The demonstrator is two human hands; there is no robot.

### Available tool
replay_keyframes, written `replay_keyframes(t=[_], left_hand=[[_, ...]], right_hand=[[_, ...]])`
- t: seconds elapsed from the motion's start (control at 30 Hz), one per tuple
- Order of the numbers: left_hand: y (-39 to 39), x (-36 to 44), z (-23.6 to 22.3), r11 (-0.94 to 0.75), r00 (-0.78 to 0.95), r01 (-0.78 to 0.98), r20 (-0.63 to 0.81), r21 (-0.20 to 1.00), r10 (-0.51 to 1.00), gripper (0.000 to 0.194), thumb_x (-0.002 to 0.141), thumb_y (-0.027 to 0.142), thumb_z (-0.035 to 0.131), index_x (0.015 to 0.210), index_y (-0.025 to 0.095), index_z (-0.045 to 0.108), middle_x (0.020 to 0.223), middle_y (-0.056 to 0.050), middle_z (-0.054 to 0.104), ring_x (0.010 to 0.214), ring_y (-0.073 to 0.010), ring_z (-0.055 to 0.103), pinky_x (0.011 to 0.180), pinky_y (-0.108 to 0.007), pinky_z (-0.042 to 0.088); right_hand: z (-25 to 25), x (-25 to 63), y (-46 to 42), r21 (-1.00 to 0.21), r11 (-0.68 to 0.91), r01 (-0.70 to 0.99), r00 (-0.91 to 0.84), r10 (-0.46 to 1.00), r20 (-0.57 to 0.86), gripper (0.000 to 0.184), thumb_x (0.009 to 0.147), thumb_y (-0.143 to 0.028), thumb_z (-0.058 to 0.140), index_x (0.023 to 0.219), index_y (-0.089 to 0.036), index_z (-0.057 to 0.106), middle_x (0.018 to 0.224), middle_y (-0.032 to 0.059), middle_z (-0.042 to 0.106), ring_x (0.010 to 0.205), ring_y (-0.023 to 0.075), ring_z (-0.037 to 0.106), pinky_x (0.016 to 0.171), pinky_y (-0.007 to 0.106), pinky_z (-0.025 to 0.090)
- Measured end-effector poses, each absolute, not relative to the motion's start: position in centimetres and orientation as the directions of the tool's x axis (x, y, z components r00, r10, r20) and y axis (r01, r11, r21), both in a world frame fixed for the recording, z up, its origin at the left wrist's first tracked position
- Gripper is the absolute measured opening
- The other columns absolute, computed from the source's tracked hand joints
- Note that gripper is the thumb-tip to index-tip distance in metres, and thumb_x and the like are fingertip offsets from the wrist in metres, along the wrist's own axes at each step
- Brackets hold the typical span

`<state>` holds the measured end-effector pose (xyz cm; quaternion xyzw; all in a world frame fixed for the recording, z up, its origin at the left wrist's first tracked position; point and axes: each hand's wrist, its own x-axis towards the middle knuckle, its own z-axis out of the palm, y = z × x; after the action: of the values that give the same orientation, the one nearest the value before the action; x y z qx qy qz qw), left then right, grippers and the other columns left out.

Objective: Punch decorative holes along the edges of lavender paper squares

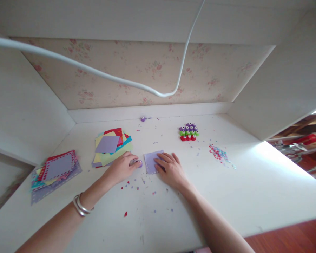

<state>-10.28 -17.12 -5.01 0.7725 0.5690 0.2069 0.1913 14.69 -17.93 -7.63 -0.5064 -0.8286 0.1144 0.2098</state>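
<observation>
A square sheet of purple paper with small holes along some of its edges lies on the white desk in the middle of the head view. My right hand rests on its right side, fingers spread over the paper. Just left of the sheet, my left hand is closed around a small purple craft punch, mostly hidden by the fingers. A small gap separates the punch from the paper. Tiny paper bits lie scattered on the desk in front of both hands.
Coloured sheets are piled behind my left hand. Punched-edge sheets are stacked at far left. Several purple, green and red punches stand in rows at back right, near a confetti heap. One purple punch is by the wall. A white cable hangs in front.
</observation>
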Motion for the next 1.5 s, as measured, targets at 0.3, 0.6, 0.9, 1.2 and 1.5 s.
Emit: replay_keyframes(t=[0.3, 0.6, 0.9, 1.2, 1.5], left_hand=[[-14.7, -8.7, -3.6, -0.408, 0.409, 0.811, 0.092, 0.42, 0.908, 0.022, 0.087, 0.034, 0.055, 0.084, 0.022, 0.073, 0.085, -0.005, 0.07, 0.08, -0.0204, 0.066, 0.077, -0.03, 0.049], [-8.6, -8.4, -1.9, -0.338, 0.349, 0.876, 0.031, 0.344, 0.937, 0.02, 0.082, 0.031, 0.062, 0.094, 0.025, 0.076, 0.086, -0.004, 0.075, 0.075, -0.0227, 0.068, 0.073, -0.031, 0.049], [4.9, 4.8, -2.7, -0.566, 0.543, 0.697, 0.191, 0.44, 0.817, 0.03, 0.084, 0.022, 0.058, 0.111, 0.02, 0.072, 0.107, -0.003, 0.074, 0.096, -0.0187, 0.068, 0.088, -0.026, 0.048], [11.7, 12.4, -5.1, -0.636, 0.65, 0.648, 0.132, 0.418, 0.749, 0.032, 0.08, 0.017, 0.062, 0.11, 0.022, 0.072, 0.111, -0.002, 0.073, 0.104, -0.019, 0.066, 0.093, -0.026, 0.046], [13.3, 14.3, -5.9, -0.681, 0.709, 0.615, 0.098, 0.398, 0.698, 0.033, 0.078, 0.018, 0.064, 0.11, 0.021, 0.072, 0.11, -0.004, 0.073, 0.098, -0.0186, 0.067, 0.09, -0.026, 0.047]], right_hand=[[-7.6, 14.9, -18.0, -0.406, 0.466, 0.786, -0.396, 0.884, 0.247, 0.03, 0.096, -0.035, 0.047, 0.12, -0.033, 0.065, 0.134, 0.0015, 0.059, 0.129, 0.0217, 0.047, 0.114, 0.051, 0.023], [-7.5, 15.0, -17.6, -0.455, 0.445, 0.771, -0.379, 0.896, 0.232, 0.029, 0.096, -0.037, 0.046, 0.119, -0.035, 0.064, 0.134, -0.0005, 0.06, 0.129, 0.0223, 0.047, 0.115, 0.052, 0.021], [-7.2, 15.1, -17.3, -0.493, 0.417, 0.763, -0.37, 0.908, 0.195, 0.029, 0.096, -0.039, 0.047, 0.119, -0.035, 0.064, 0.135, -0.0012, 0.059, 0.129, 0.0225, 0.046, 0.115, 0.051, 0.02], [-6.3, 15.4, -16.8, -0.576, 0.367, 0.731, -0.353, 0.925, 0.141, 0.026, 0.095, -0.039, 0.049, 0.117, -0.035, 0.061, 0.134, -0.0038, 0.058, 0.129, 0.0204, 0.043, 0.115, 0.051, 0.013], [-6.3, 15.6, -16.6, -0.585, 0.355, 0.729, -0.345, 0.929, 0.134, 0.025, 0.095, -0.039, 0.048, 0.115, -0.034, 0.061, 0.134, -0.004, 0.058, 0.129, 0.0204, 0.042, 0.115, 0.051, 0.011]])
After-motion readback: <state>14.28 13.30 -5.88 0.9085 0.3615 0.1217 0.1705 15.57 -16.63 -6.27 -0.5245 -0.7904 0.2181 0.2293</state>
